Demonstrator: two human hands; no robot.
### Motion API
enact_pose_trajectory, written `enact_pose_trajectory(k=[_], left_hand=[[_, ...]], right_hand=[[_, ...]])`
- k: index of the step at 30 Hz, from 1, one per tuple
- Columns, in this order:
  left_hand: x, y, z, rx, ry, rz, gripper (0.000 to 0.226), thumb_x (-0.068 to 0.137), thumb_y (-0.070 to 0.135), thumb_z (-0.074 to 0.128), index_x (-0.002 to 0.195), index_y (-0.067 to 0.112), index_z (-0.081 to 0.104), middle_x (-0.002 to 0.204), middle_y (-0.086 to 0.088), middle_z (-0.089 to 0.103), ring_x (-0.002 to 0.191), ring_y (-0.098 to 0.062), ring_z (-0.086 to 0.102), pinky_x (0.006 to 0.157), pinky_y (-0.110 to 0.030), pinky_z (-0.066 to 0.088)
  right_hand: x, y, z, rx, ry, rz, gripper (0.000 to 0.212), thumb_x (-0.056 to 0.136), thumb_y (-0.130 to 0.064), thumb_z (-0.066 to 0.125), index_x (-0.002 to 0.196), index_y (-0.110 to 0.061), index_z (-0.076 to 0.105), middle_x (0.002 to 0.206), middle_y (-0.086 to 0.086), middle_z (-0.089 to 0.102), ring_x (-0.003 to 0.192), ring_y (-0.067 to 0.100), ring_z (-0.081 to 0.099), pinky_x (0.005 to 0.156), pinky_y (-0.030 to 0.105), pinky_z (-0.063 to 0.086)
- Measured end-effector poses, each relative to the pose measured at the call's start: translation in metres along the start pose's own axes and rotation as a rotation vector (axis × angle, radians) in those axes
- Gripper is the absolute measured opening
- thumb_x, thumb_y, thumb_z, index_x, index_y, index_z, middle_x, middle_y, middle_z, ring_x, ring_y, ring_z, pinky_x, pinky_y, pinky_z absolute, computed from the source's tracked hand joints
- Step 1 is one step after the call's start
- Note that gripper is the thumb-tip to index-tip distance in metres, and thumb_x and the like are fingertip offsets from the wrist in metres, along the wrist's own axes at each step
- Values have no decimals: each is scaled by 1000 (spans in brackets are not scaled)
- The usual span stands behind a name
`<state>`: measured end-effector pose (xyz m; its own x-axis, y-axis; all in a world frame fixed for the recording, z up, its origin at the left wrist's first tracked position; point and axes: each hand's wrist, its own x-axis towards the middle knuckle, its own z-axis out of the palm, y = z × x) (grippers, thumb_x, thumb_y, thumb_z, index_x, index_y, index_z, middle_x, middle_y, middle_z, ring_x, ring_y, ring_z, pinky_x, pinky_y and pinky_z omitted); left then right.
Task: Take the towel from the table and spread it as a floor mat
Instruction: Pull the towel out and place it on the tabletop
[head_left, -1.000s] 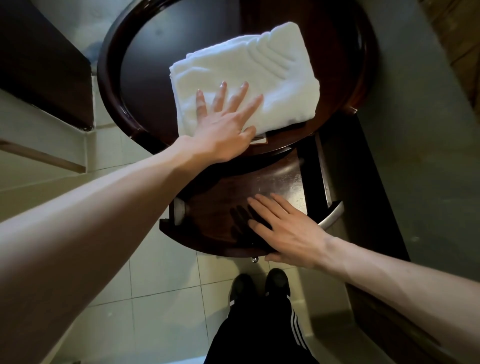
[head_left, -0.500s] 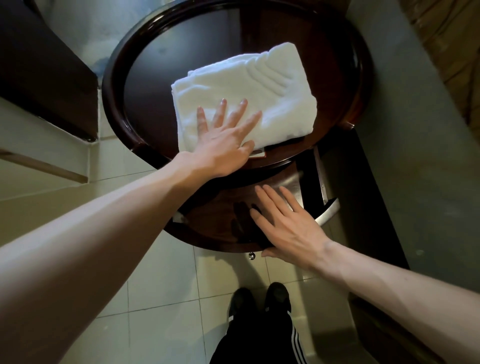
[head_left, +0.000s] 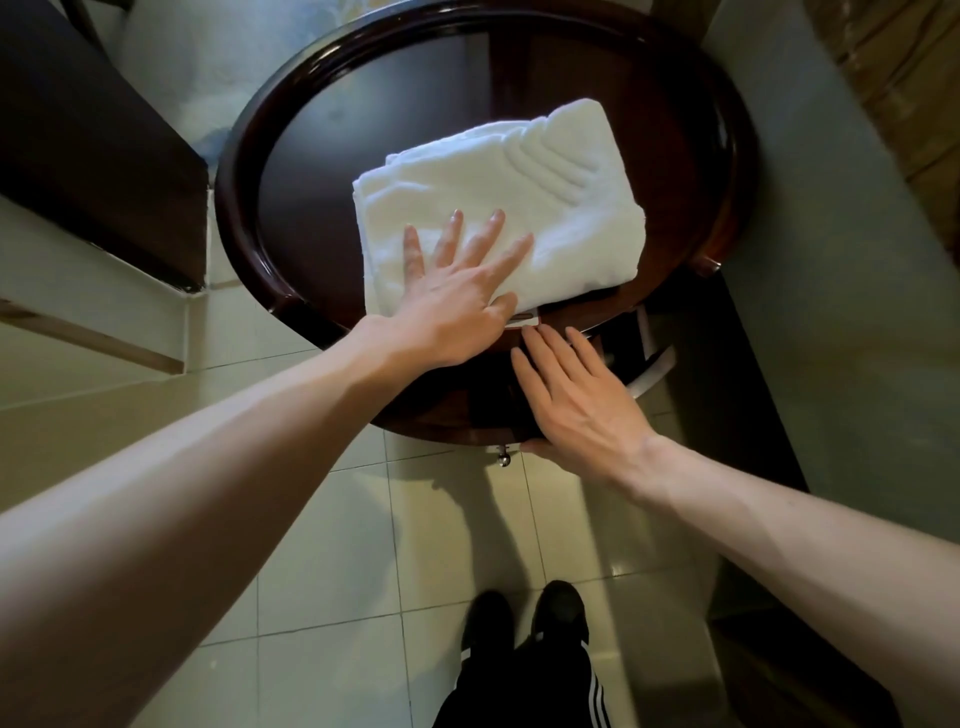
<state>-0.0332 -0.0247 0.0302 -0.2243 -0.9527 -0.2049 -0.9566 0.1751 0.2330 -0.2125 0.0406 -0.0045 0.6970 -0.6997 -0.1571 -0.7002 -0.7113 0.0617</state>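
A folded white towel lies on the round dark wooden table, toward its near right side. My left hand lies flat on the towel's near left corner with fingers straight and spread. My right hand is flat and open over the lower wooden shelf below the tabletop, its fingertips just short of the towel's near edge. A small white tag shows beside my left thumb.
Pale floor tiles spread below the table, with my black shoes on them. A dark cabinet stands at the left, a grey wall at the right. A white curved handle sticks out by the shelf's right side.
My right hand has moved up from the lower shelf toward the towel's near edge. My left hand stays flat on the towel. The view has shifted so the table sits lower in frame.
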Motion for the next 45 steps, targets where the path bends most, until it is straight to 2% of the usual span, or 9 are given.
enact_pose_trajectory(k=[6,11,18,23,29,34,40,43,45], left_hand=[[0,0,0,0,2,5,61,95,40,35,149,45,6,161,7,-8,145,-26,-20,106,-57,-25],[0,1,0,2,8,3,61,95,39,35,149,44,8,161,6,-7,145,-26,-19,106,-57,-25],[0,1,-1,-8,3,8,61,95,38,35,149,44,7,161,7,-8,145,-25,-19,106,-56,-26],[-1,-1,0,-17,2,23,61,95,38,35,149,44,7,161,6,-8,145,-25,-20,106,-56,-26],[-1,0,-1,-15,-3,22,60,96,38,35,149,44,7,161,7,-8,144,-25,-20,106,-56,-26],[-1,-1,-2,-19,-18,29,61,96,37,35,149,44,5,160,7,-10,144,-25,-22,106,-56,-27],[-8,-4,-7,0,4,98,69,94,36,43,151,35,4,161,-1,-10,144,-29,-22,109,-58,-22],[-25,-14,-6,142,110,202,89,81,43,58,151,22,8,160,-15,-1,145,-37,-11,113,-60,-11],[-38,-19,1,250,110,199,108,72,50,67,151,22,-2,158,-18,-1,145,-38,-7,113,-62,-8]], right_hand=[[12,7,-5,-14,39,-18,92,66,-46,75,130,10,40,126,28,48,116,44,45,106,52,33],[19,7,1,-49,113,-7,54,78,-22,68,120,8,49,122,29,52,111,44,50,101,50,39],[30,6,5,-37,238,53,16,79,-11,64,90,-3,56,106,22,59,91,38,56,80,45,47],[29,5,13,-15,296,74,19,77,-14,67,91,-5,57,109,19,60,88,34,56,78,41,46],[31,5,15,-18,398,68,13,75,-10,67,84,-7,58,87,12,60,75,30,54,67,38,43],[35,-1,11,1,463,114,9,76,-4,63,80,-7,56,79,11,57,69,29,50,62,37,37],[25,4,4,32,423,107,18,81,2,49,93,-4,63,100,20,62,81,35,57,70,42,47],[18,17,-1,-13,388,105,25,83,2,50,103,-3,63,110,22,61,92,36,59,78,44,49],[16,25,-4,-16,364,100,29,83,1,51,110,-2,61,112,22,60,98,37,58,83,45,49]])
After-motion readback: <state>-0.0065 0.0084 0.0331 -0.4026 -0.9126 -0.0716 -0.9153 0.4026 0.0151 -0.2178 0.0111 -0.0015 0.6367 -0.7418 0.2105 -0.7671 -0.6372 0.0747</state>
